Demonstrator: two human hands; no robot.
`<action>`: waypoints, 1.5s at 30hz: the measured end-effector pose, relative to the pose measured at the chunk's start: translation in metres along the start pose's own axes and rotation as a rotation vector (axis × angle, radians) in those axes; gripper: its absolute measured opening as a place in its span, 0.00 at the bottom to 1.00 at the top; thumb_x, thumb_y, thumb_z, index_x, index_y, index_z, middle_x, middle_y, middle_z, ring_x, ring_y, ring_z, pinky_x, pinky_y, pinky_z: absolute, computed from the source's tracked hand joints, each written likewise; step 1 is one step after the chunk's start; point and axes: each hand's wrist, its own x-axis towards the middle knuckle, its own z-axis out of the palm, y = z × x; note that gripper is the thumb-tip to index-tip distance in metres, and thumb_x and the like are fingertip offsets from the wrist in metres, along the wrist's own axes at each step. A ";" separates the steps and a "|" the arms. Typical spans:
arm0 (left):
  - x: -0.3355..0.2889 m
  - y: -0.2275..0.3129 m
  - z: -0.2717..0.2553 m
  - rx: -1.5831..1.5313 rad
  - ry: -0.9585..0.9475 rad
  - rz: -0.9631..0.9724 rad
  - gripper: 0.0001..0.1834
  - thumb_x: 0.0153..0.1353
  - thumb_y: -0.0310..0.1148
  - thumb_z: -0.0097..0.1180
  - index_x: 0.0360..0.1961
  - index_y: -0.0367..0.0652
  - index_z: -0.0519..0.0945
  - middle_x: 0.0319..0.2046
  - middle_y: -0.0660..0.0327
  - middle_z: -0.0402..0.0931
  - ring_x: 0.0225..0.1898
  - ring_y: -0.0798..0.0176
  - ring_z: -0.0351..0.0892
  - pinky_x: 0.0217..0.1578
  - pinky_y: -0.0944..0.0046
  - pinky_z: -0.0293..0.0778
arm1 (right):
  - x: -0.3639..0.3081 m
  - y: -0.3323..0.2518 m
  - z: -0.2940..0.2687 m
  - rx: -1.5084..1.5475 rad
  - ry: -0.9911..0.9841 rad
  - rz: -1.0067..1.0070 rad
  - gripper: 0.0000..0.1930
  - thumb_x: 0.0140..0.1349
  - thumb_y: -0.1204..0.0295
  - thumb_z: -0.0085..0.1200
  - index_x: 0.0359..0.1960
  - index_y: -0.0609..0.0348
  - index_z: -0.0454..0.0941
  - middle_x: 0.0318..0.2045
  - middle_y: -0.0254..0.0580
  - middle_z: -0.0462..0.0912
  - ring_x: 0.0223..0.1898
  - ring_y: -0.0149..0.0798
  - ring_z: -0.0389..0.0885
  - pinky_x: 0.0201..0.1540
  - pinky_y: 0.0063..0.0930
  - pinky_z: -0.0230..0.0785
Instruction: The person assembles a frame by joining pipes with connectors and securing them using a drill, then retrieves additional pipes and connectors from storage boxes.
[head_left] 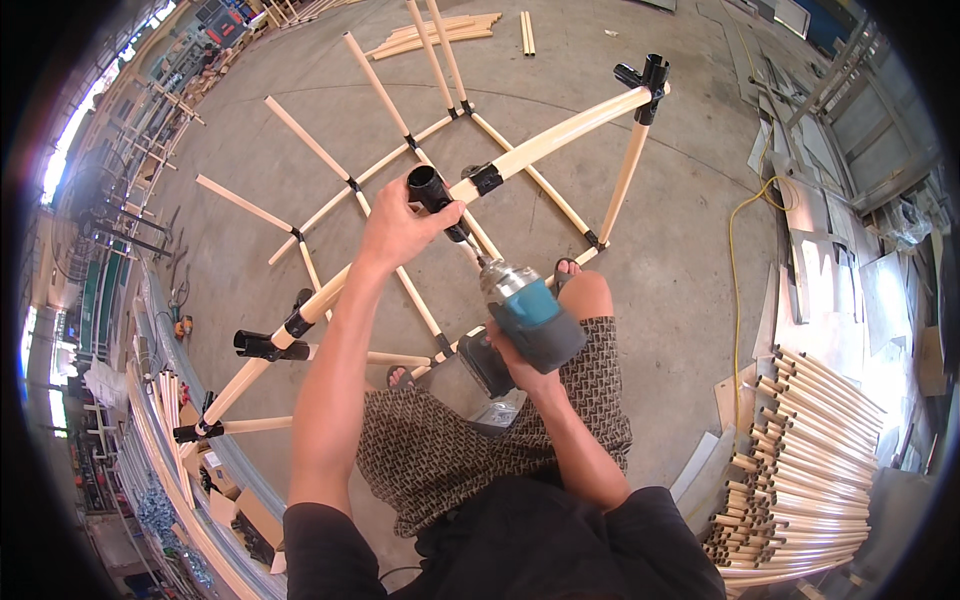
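Black tube-shaped pipe connector (432,190), open end up, sits at a junction of the cream pipe frame (560,135); left hand (400,228) closed around it from below. Cordless driver (520,320), teal and grey body with a silver nose, tilted up-left, tip right at the connector's lower side, gripped in the right hand (520,365). Frame stands raised over the concrete floor (680,290), near its middle, cream pipes joined by black connectors

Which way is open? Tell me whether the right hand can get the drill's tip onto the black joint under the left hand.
Probably yes: the right hand points the drill toward the black joint, with no obstruction visible; the left hand steadies it.
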 end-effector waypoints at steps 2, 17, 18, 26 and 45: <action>0.000 0.003 0.000 -0.014 -0.018 -0.021 0.21 0.52 0.40 0.75 0.39 0.37 0.80 0.28 0.63 0.80 0.26 0.72 0.78 0.25 0.69 0.76 | 0.000 0.002 -0.001 -0.248 -0.016 -0.181 0.06 0.64 0.71 0.64 0.39 0.58 0.83 0.29 0.35 0.84 0.30 0.34 0.82 0.35 0.31 0.74; -0.005 0.017 -0.003 -0.086 -0.072 -0.065 0.18 0.58 0.38 0.72 0.41 0.37 0.79 0.28 0.64 0.82 0.26 0.73 0.82 0.22 0.72 0.74 | 0.006 -0.006 -0.010 -0.349 -0.058 -0.195 0.10 0.63 0.70 0.66 0.44 0.59 0.84 0.35 0.40 0.86 0.35 0.39 0.84 0.40 0.34 0.76; -0.005 0.017 -0.003 -0.089 -0.076 -0.067 0.18 0.58 0.38 0.72 0.40 0.37 0.79 0.29 0.64 0.82 0.27 0.73 0.82 0.23 0.71 0.75 | 0.007 -0.009 -0.012 -0.365 -0.070 -0.212 0.10 0.63 0.70 0.66 0.44 0.59 0.84 0.35 0.40 0.86 0.35 0.39 0.84 0.39 0.34 0.76; -0.007 0.007 -0.002 -0.152 -0.064 0.012 0.20 0.58 0.38 0.73 0.42 0.36 0.79 0.32 0.61 0.81 0.32 0.71 0.81 0.35 0.67 0.79 | 0.011 -0.019 -0.012 -0.276 -0.074 -0.250 0.10 0.62 0.70 0.66 0.43 0.59 0.84 0.36 0.40 0.86 0.36 0.41 0.85 0.41 0.35 0.77; -0.008 -0.001 -0.006 -0.022 0.012 0.106 0.22 0.54 0.42 0.75 0.37 0.36 0.79 0.29 0.63 0.80 0.33 0.70 0.79 0.40 0.65 0.76 | 0.010 -0.014 -0.008 -0.431 -0.064 -0.344 0.11 0.63 0.69 0.67 0.43 0.60 0.82 0.35 0.38 0.85 0.36 0.37 0.83 0.41 0.33 0.75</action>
